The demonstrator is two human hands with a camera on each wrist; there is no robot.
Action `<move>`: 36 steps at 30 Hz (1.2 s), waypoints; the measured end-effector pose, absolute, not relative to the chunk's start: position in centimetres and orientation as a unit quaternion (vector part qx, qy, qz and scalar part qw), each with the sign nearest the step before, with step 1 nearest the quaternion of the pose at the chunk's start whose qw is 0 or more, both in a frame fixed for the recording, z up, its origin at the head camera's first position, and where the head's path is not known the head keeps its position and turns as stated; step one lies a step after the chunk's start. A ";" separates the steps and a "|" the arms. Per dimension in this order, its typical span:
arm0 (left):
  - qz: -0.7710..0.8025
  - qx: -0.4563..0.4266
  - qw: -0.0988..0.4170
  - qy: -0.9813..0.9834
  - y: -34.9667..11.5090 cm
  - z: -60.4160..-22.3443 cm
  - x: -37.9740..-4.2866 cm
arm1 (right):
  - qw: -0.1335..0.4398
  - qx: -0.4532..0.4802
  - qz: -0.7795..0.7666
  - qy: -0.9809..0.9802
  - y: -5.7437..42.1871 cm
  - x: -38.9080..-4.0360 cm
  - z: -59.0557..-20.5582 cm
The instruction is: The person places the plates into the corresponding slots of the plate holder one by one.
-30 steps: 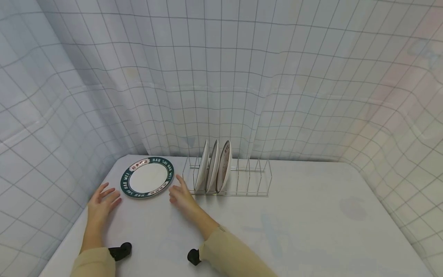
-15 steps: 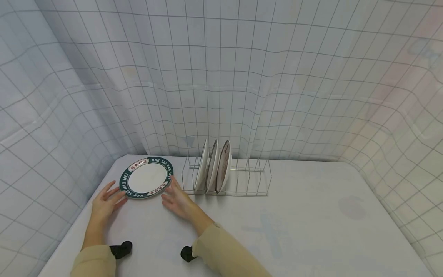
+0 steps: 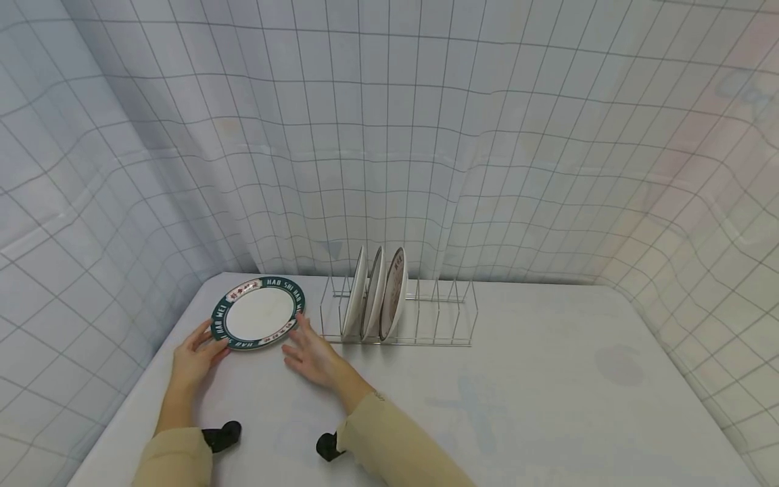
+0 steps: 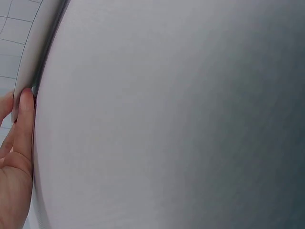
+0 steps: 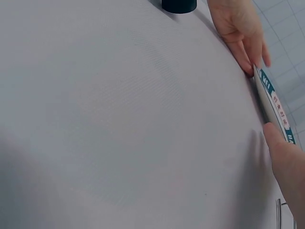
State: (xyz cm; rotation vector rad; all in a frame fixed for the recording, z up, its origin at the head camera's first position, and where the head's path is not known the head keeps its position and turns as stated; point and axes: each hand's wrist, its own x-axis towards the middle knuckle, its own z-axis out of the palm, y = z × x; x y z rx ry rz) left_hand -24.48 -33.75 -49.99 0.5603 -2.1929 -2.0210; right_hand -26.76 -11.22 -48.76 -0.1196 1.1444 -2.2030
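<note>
A round white plate with a green lettered rim lies face up at the table's back left. My left hand pinches its near left rim, and in the left wrist view the fingers meet the plate's edge. My right hand is at the near right rim with fingers extended, one fingertip touching the edge. The right wrist view shows the plate edge-on between both hands; the right hand's other fingers are hidden there.
A wire dish rack stands right of my right hand. Its left slots hold a white plate, a middle plate and a brown-patterned plate, all upright. Gridded curtains hang behind and beside the white table.
My left hand has moved right and its fingers have closed on the plate's rim. My right hand has moved left, from beside the plate to its edge. The racked plates have not moved.
</note>
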 end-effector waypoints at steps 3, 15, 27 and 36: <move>-0.658 0.182 0.038 -0.730 -33.6 -49.9 -24.4 | 0.318 -0.048 -0.837 0.442 -11.1 -26.6 -48.8; -0.646 0.127 -0.047 -0.751 -33.6 -48.9 -23.4 | 0.308 -0.032 -0.836 0.452 -10.6 -26.6 -49.2; -0.540 0.112 -0.106 -0.827 -33.0 -47.7 -22.5 | 0.314 -0.028 -0.804 0.504 -10.2 -26.4 -49.5; -0.523 0.100 -0.030 -0.846 -33.8 -48.3 -22.0 | 0.313 -0.032 -0.793 0.522 -10.0 -26.3 -49.5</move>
